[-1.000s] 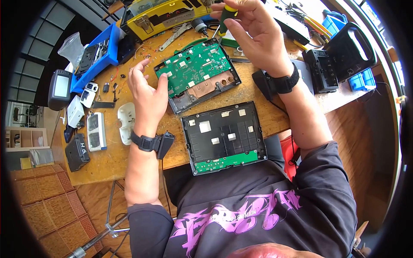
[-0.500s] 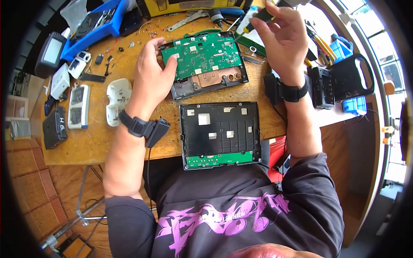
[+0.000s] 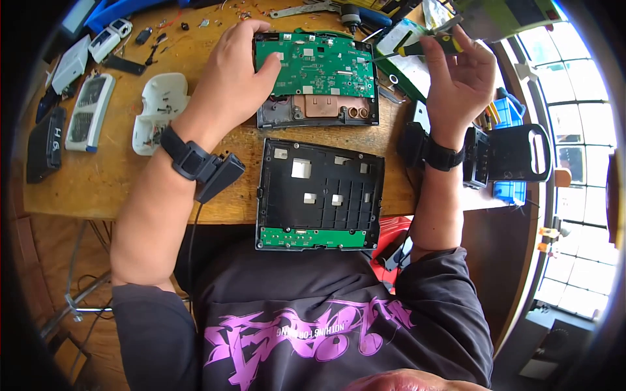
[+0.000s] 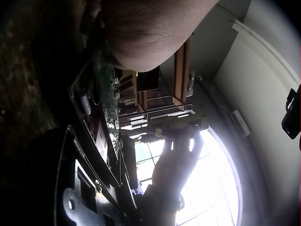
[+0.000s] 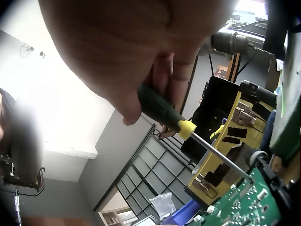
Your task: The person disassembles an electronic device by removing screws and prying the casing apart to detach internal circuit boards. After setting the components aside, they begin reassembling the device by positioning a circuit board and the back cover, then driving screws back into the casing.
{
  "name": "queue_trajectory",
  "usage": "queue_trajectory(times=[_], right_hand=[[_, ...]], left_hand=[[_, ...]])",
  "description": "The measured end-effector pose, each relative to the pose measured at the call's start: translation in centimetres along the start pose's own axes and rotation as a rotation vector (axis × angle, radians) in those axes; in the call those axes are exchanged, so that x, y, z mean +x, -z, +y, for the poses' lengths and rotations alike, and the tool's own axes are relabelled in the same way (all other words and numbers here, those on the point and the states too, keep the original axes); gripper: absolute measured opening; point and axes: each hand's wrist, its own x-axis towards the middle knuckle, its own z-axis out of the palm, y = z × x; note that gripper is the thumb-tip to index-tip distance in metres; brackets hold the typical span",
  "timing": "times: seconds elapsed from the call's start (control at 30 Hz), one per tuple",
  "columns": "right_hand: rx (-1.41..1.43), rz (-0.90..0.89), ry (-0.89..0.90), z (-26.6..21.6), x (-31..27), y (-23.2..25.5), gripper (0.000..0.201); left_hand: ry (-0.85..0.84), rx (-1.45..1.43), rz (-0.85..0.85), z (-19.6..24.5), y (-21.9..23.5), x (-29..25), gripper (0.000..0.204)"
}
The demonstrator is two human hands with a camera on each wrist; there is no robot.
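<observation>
A green circuit board (image 3: pixel 297 78) lies in a black open housing (image 3: pixel 272 117) on the wooden bench. My left hand (image 3: pixel 235 78) holds the housing's left side, its thumb over the board and its fingers at the far left edge. In my right hand (image 3: pixel 466 88) is a screwdriver (image 5: pixel 160 106) with a dark green handle and yellow collar, held between thumb and fingers. Its thin shaft slants down to the board, the tip right at the far right part in the right wrist view. Nearer my body, the other black housing half (image 3: pixel 326 176) carries a narrow green board.
A white tray (image 3: pixel 156 117) with small screws stands left of my left forearm. Pliers or wrench-like tools (image 3: pixel 303 9) lie at the back. A black case (image 3: pixel 518 153) stands at the right, and a yellow toolbox (image 5: pixel 230 141) is behind the board.
The head view has shifted, so the bench things sit further left and higher. The screwdriver has gone from nearly upright to a low slant, and the right hand has lowered rightward.
</observation>
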Motion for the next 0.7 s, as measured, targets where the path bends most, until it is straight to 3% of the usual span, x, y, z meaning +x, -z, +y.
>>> queue_trajectory(times=[0.07,0.1,0.13,0.2,0.23,0.4,0.47,0.5,0.6,0.7], right_hand=[[0.028,0.005,-0.002,0.2,0.5,-0.3,0.037],[0.268,0.005,-0.042,-2.0,0.8,-2.1,0.044],[0.269,-0.011,-0.038,-1.6,0.8,-2.0,0.044],[0.201,-0.081,-0.004,-0.7,0.6,-1.5,0.053],[0.055,-0.048,-0.083,-1.0,0.3,-0.8,0.055],[-0.001,0.015,-0.064,-0.7,0.6,-1.1,0.053],[0.432,0.084,-0.116,-2.0,1.2,-2.6,0.054],[0.432,0.085,-0.115,-1.9,1.1,-2.5,0.054],[0.250,0.029,-0.071,-0.6,0.6,-1.3,0.050],[-0.128,0.057,-0.091,-0.7,0.4,-0.5,0.044]], left_hand=[[-0.060,0.048,0.024,-0.8,-0.3,0.1,0.048],[-0.049,0.045,0.038,-0.9,-0.4,0.1,0.048],[-0.067,0.062,0.043,-0.9,-0.4,0.0,0.047],[-0.077,0.072,0.058,-0.9,-0.5,0.0,0.047],[-0.072,0.064,0.050,-0.8,-0.5,0.0,0.046],[-0.082,0.057,0.069,-1.1,-0.8,-0.1,0.044],[-0.067,0.053,0.056,-1.1,-0.8,-0.1,0.044],[-0.068,0.053,0.057,-1.1,-0.8,-0.1,0.044],[-0.085,0.066,0.073,-1.0,-0.8,-0.1,0.044],[-0.049,0.058,0.055,-0.7,-0.7,-0.2,0.044]])
